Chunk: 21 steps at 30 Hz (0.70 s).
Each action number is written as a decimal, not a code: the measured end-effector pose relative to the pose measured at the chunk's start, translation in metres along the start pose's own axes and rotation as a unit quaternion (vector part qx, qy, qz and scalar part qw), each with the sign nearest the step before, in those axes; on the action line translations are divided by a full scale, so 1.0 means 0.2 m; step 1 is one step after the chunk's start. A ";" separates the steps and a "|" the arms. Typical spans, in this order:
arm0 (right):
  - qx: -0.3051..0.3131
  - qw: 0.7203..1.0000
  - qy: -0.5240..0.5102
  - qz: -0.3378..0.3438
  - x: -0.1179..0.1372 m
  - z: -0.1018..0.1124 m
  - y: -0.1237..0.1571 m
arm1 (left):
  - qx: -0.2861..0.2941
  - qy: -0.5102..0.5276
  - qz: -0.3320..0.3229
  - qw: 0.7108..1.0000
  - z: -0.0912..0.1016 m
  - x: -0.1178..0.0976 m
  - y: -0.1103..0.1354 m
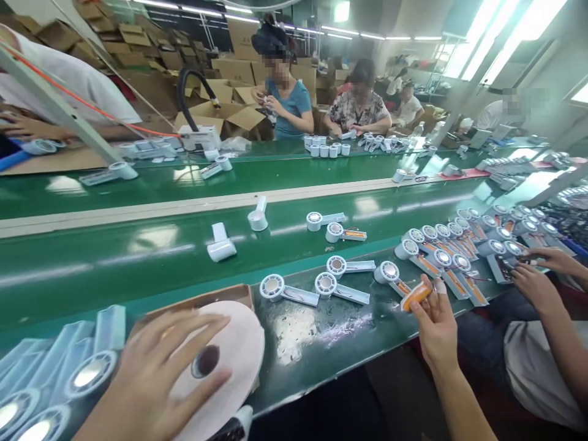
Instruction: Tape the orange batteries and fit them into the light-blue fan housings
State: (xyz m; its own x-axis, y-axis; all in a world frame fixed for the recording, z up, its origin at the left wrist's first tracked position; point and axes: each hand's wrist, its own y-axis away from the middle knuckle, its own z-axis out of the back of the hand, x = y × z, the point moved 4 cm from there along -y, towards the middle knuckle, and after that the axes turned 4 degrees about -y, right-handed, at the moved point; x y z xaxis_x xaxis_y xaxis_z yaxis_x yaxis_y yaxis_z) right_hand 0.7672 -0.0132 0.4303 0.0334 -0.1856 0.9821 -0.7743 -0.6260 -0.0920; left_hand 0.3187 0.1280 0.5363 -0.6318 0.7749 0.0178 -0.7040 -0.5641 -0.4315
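My left hand (pixel 169 361) has its fingers spread over a large white roll (pixel 243 343) with a dark hole in its middle. I cannot tell whether the fingers touch the roll. My right hand (pixel 434 315) pinches an orange battery (pixel 416 296) between thumb and fingers, and a fingertip is wrapped in white. Beside the battery lies a light blue handheld fan housing (pixel 389 271) with its round head up. To the left of it, several similar fan housings (pixel 326 284) lie on the dark bench.
Stacked fan housings (pixel 92 373) lie at the lower left. Rows of housings with orange batteries (pixel 441 258) spread to the right, near a co-worker's hands (pixel 535 275). Several parts sit on the green conveyor (pixel 151 245). More people (pixel 289 104) sit across the line.
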 end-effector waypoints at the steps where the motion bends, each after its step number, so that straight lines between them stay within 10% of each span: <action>1: 0.007 1.000 0.015 -0.003 -0.01 0.03 0.00 | 0.021 0.005 -0.029 0.999 -0.04 -0.02 -0.18; 6: 0.052 0.997 0.047 -0.013 0.02 0.05 -0.07 | 0.248 -0.069 -0.025 0.966 -0.59 -0.17 -1.17; 10: 0.045 0.997 0.058 -0.001 0.05 0.11 -0.11 | 0.308 -0.074 0.006 0.948 -0.99 -0.23 -1.64; 16: 0.094 0.995 0.037 -0.008 0.10 0.15 -0.23 | 0.392 -0.057 0.028 0.918 -1.20 -0.03 -1.68; 21: 0.206 0.978 0.003 0.022 0.18 -0.27 -0.43 | 0.428 -0.031 0.012 0.903 -1.16 0.11 -1.50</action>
State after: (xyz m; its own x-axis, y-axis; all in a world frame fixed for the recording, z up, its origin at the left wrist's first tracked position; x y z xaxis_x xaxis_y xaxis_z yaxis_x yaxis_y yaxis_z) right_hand 0.8005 0.0753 0.4825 0.0012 -0.2158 0.9764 -0.4540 -0.8701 -0.1917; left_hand 0.5914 0.3814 0.4571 -0.6481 0.7574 0.0793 -0.6660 -0.6142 0.4233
